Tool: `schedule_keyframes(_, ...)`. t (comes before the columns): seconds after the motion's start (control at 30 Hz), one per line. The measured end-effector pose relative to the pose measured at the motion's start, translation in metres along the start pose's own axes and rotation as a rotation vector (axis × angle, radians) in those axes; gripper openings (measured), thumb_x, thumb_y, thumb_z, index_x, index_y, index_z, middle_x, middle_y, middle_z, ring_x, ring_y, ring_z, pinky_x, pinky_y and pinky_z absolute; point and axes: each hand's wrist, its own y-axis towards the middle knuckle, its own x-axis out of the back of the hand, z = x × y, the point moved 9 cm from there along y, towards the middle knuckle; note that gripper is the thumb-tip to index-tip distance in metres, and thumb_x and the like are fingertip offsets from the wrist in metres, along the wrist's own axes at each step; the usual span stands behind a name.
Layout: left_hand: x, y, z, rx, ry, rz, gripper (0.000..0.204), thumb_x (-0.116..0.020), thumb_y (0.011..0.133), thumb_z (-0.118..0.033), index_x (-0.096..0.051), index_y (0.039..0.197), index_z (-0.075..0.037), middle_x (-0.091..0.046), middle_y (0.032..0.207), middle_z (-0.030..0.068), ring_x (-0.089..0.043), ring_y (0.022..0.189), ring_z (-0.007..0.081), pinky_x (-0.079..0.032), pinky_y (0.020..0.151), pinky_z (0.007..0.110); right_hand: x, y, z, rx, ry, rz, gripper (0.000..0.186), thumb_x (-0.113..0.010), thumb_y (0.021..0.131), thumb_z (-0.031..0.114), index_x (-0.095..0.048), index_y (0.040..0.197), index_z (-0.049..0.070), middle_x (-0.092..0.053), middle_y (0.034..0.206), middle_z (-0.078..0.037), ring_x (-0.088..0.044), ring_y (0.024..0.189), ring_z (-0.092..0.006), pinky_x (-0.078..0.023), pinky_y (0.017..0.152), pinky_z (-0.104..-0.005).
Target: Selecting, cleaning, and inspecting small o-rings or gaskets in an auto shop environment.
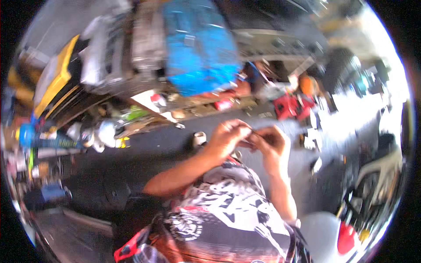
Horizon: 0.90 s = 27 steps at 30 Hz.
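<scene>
In front of my chest both hands come together, fingertips meeting. My left hand (227, 136) has its fingers closed in a pinch. My right hand (272, 142) is closed the same way, its thumb and fingers curled toward the left fingertips. Something small and dark seems to sit between the two sets of fingertips, but blur and the fingers hide what it is. Below the hands is my black shirt (228, 210) with a white print.
A large blue wrapped bundle (199, 48) lies on a bench beyond my hands, with grey wrapped bundles (105, 52) on its left. A red object (291, 107) stands on the dark floor (144, 149) to the right. A grey rounded surface (320, 232) is close at lower right.
</scene>
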Motion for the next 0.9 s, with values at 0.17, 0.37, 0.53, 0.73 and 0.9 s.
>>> schedule_keyframes(0.17, -0.054, 0.013, 0.033, 0.057, -0.085, 0.045, 0.017, -0.053, 0.093, -0.015, -0.054, 0.097, 0.001, -0.065, 0.086, 0.015, -0.068, 0.073, 0.0274, -0.058, 0.07, 0.038, 0.06, -0.018, -0.027, -0.067, 0.425, 0.03, 0.013, -0.072, 0.083, 0.003, -0.06, 0.089, 0.001, -0.066, 0.077, -0.007, -0.061, 0.06, -0.0111, -0.05, 0.053, -0.0229)
schedule_keyframes(0.37, -0.1, 0.02, 0.066, 0.038, 0.004, 0.039, 0.015, -0.058, 0.092, -0.014, -0.056, 0.096, 0.001, -0.065, 0.086, 0.0124, -0.068, 0.072, 0.0217, -0.06, 0.07, 0.036, 0.114, -0.042, -0.034, -0.033, 0.677, 0.036, 0.011, -0.069, 0.085, 0.003, -0.061, 0.092, 0.0, -0.067, 0.082, -0.008, -0.065, 0.066, -0.0123, -0.055, 0.059, -0.0229)
schedule_keyframes(0.53, -0.124, 0.023, 0.08, 0.046, 0.092, 0.051, 0.016, -0.059, 0.092, -0.015, -0.057, 0.096, 0.0, -0.065, 0.086, 0.0108, -0.067, 0.073, 0.0186, -0.058, 0.069, 0.033, 0.137, -0.053, -0.037, -0.004, 0.82, 0.044, 0.013, -0.068, 0.086, 0.002, -0.061, 0.096, -0.001, -0.067, 0.083, -0.009, -0.065, 0.065, -0.0134, -0.056, 0.059, -0.0252)
schedule_keyframes(0.73, -0.132, 0.022, 0.089, 0.075, 0.154, 0.041, 0.017, -0.06, 0.091, -0.015, -0.058, 0.096, 0.001, -0.064, 0.085, 0.01, -0.065, 0.073, 0.0165, -0.057, 0.07, 0.032, 0.147, -0.057, -0.042, -0.027, 0.773, 0.038, 0.011, -0.066, 0.087, 0.001, -0.061, 0.096, -0.001, -0.067, 0.083, -0.008, -0.064, 0.065, -0.0124, -0.055, 0.059, -0.0254)
schedule_keyframes(0.9, -0.129, 0.022, 0.085, 0.036, 0.186, 0.047, 0.018, -0.061, 0.091, -0.014, -0.058, 0.097, 0.004, -0.063, 0.086, 0.0096, -0.065, 0.073, 0.0168, -0.057, 0.071, 0.032, 0.145, -0.054, -0.033, 0.012, 0.628, 0.027, 0.011, -0.065, 0.086, -0.002, -0.062, 0.097, -0.002, -0.067, 0.084, -0.008, -0.062, 0.066, -0.0113, -0.053, 0.06, -0.0238)
